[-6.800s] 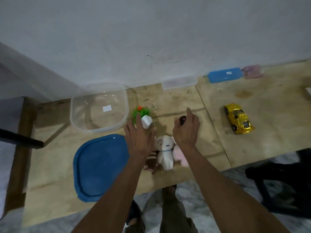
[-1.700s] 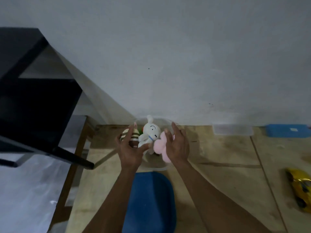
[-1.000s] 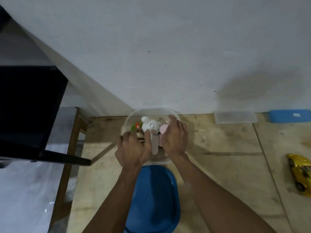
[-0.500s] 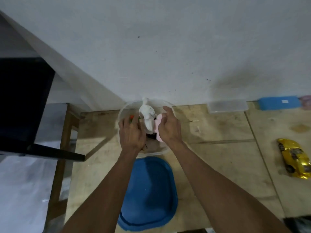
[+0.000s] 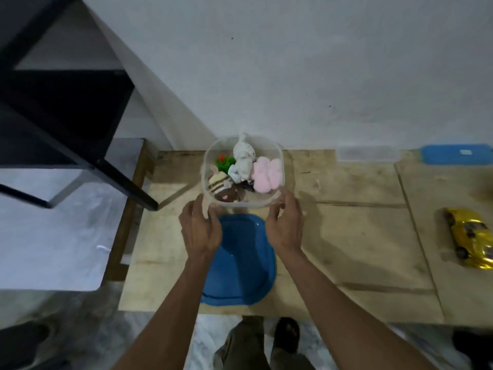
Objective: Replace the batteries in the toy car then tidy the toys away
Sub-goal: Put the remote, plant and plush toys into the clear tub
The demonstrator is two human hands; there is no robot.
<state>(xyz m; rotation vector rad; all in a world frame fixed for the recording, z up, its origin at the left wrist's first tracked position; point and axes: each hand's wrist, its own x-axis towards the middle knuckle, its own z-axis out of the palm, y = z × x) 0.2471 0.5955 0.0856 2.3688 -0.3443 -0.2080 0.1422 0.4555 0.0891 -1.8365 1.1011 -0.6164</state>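
Head: four toys (image 5: 244,173), two hands (image 5: 241,229).

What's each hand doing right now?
Left hand: open, fingertips at the near rim of the clear container, holding nothing.
Right hand: open, fingers by the same rim, holding nothing.

One head-worn wide-angle view looks steeply down, close over the wooden table (image 5: 360,188) by the wall.

the tub (image 5: 280,166) with toys (image 5: 244,172) inside sits just beyond the fingertips (image 5: 198,206). the lid (image 5: 240,263) lies under the hands. the car (image 5: 469,237) rests well right of them.
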